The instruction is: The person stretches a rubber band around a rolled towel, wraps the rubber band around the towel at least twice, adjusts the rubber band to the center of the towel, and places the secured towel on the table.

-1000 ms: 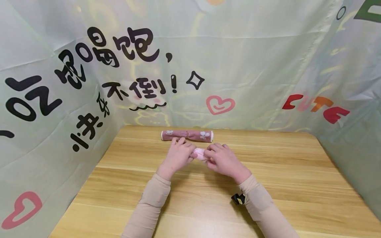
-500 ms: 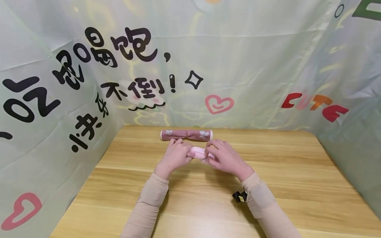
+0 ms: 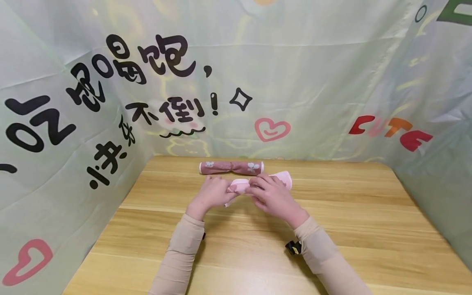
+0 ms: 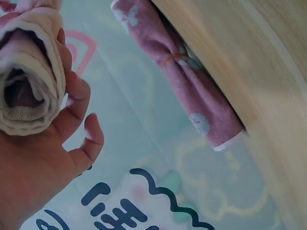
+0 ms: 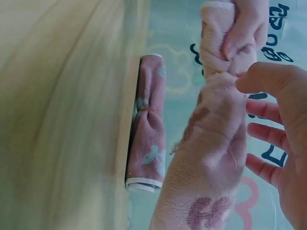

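Note:
A rolled pink towel with darker pink patches is held above the table between both hands. Its middle is narrowed and creased in the right wrist view. My left hand grips the left part of the roll; the coiled end shows in the left wrist view. My right hand pinches the roll near its narrowed middle, the other fingers lying along its side. Whether a band circles that narrow part is hard to tell.
Behind the hands, a mauve rolled towel with pale floral marks lies on the wooden table, an orange band round its middle. Printed curtains enclose the back and sides of the table.
More of the pink towel shows: its right end now sticks out past my right hand and its other end below the left. My left hand has shifted slightly left.

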A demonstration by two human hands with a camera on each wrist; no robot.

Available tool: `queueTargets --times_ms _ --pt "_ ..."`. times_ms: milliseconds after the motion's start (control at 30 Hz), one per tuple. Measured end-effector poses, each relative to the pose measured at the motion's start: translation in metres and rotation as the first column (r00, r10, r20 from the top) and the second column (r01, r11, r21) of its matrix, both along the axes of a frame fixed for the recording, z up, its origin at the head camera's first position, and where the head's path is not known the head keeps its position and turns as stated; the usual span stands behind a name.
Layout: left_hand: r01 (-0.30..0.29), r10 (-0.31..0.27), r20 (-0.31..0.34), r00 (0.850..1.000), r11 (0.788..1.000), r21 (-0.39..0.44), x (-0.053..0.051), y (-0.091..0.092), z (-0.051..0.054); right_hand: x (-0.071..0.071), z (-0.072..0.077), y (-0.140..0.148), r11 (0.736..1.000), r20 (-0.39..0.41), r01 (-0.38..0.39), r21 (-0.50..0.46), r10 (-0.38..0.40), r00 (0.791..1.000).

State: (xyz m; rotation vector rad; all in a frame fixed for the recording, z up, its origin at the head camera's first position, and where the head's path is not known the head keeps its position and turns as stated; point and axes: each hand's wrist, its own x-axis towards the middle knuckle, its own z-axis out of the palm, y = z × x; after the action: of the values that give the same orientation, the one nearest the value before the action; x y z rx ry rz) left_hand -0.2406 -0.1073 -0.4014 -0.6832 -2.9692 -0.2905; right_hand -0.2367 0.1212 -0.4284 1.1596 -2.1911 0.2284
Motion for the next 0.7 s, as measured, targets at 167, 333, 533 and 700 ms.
queueTargets --times_ms 167,333,533,700 --pt "0.041 -0.042 0.056 0.998 0.999 0.029 -0.001 -0.002 -0.001 0.004 -0.002 -0.005 0.999 -0.005 0.046 0.016 -0.046 0.999" --pt "0.112 -0.121 0.107 0.987 0.990 0.080 -0.002 -0.001 -0.002 0.004 -0.006 -0.008 0.996 -0.015 0.086 0.020 -0.085 0.996" --pt "0.135 -0.187 0.200 0.962 0.959 0.251 -0.002 -0.010 0.001 0.001 -0.012 -0.007 0.998 -0.050 0.066 -0.014 -0.067 0.997" --pt "0.150 -0.243 0.244 0.939 0.927 0.345 -0.002 -0.016 0.006 0.000 -0.010 -0.004 0.999 -0.074 0.018 -0.046 -0.022 0.997"
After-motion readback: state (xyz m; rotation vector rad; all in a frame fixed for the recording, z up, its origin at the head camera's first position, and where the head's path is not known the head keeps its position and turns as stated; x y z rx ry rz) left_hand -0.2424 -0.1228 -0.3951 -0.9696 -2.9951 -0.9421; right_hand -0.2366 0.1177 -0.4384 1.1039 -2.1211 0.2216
